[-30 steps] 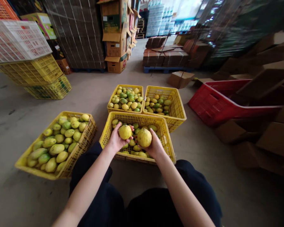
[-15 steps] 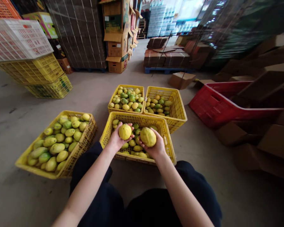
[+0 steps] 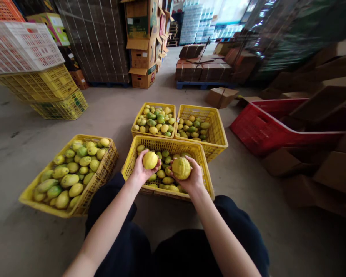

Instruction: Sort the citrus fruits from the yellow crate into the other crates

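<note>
The left hand (image 3: 140,171) is gripping a smooth yellow citrus fruit (image 3: 150,160) and the right hand (image 3: 192,177) is clasping a bumpier one (image 3: 181,168), side by side directly above the near yellow crate (image 3: 203,169).

The yellow crates (image 3: 204,165) are latticed plastic with a slight sheen, as is the red crate (image 3: 259,129). The fruit in the left hand (image 3: 150,160) has smooth, matt peel; the fruit in the right hand (image 3: 181,167) looks rougher and pitted. The cartons (image 3: 141,57) are matt brown cardboard. The floor (image 3: 20,142) is dull, smooth concrete.
</note>
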A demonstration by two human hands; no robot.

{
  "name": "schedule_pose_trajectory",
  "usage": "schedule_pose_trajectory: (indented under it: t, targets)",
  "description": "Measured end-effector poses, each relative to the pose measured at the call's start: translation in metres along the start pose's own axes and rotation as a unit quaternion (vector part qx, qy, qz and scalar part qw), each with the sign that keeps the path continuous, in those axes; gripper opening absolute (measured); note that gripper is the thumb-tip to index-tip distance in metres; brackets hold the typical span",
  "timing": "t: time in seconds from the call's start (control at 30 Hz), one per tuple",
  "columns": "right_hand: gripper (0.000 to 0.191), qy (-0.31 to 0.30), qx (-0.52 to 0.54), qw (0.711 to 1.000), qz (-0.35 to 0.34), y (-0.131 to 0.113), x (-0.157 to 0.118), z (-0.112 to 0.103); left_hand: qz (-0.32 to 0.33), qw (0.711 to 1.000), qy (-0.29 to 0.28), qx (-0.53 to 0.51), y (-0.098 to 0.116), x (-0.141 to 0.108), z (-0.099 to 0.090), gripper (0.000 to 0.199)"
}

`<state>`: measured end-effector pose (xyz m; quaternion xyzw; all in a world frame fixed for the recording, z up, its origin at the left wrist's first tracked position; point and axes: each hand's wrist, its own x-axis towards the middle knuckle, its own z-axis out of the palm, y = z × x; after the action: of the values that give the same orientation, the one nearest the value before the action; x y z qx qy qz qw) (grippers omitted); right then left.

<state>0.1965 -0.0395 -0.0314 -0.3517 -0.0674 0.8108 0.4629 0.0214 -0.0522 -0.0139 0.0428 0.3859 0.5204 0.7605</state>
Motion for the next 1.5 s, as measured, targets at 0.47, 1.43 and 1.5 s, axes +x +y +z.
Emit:
schedule_pose_trajectory:
  t: [0.47, 1.43, 1.5]
  targets:
    - [0.028, -0.07, -0.048, 0.996, 0.027, -0.003, 0.007, -0.006, 0.022, 0.998, -0.015, 0.064, -0.002, 0.004, -0.004, 0.039]
    - [0.028, -0.093, 0.003, 0.963, -0.251, -0.007, -0.001, -0.007, 0.029, 0.996, -0.034, 0.075, -0.002, 0.007, -0.009, 0.037]
    - [0.027, -0.069, -0.037, 0.957, -0.28, -0.007, -0.001, -0.005, 0.032, 0.996, -0.039, 0.075, -0.003, 0.006, -0.01, 0.037]
